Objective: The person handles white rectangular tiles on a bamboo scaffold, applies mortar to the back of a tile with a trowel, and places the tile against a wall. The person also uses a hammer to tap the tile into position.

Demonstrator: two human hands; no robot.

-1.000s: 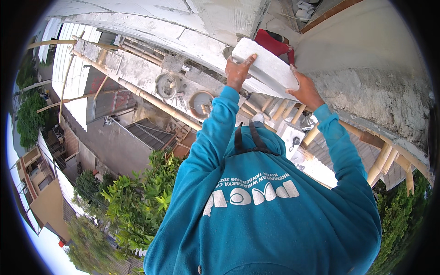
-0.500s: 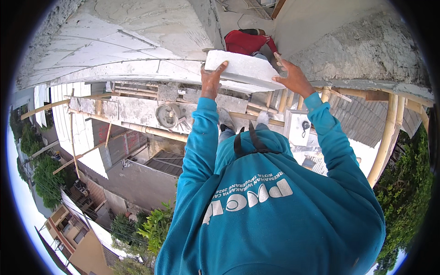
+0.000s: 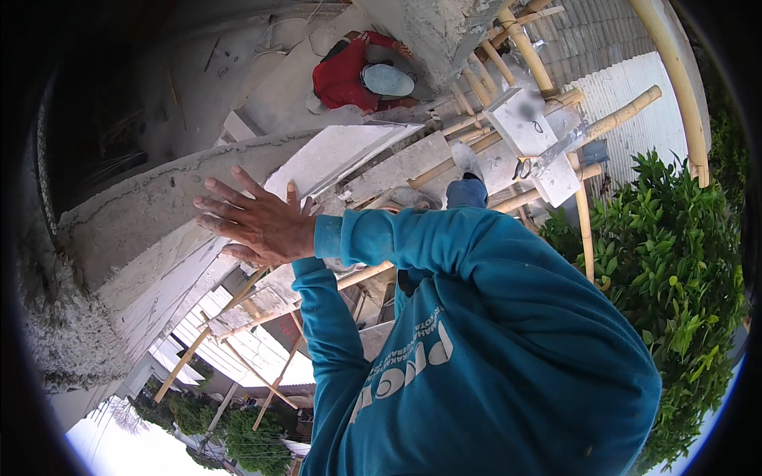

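A white building block (image 3: pixel 337 155) lies on the wall's edge. My left hand (image 3: pixel 292 194) is at the block's near end, its thumb on the pale face; the rest is mostly hidden behind my right wrist. My right arm reaches across to the left. Its hand (image 3: pixel 266 224) is open, fingers spread, above the wall (image 3: pixel 171 186) and beside the block, holding nothing. Both sleeves are teal.
A person in red (image 3: pixel 349 75) with a pale cap crouches beyond the wall. Bamboo scaffolding (image 3: pixel 623 111) runs along the right. Other white blocks (image 3: pixel 521 123) rest on it, with a handled tool (image 3: pixel 556 151) alongside. My shoe (image 3: pixel 468 161) stands on the planks. A leafy tree (image 3: pixel 667 254) grows at right.
My right hand has let go of the block's right end and crossed to the left, fingers spread. The block now sits on the wall's edge. My view has turned.
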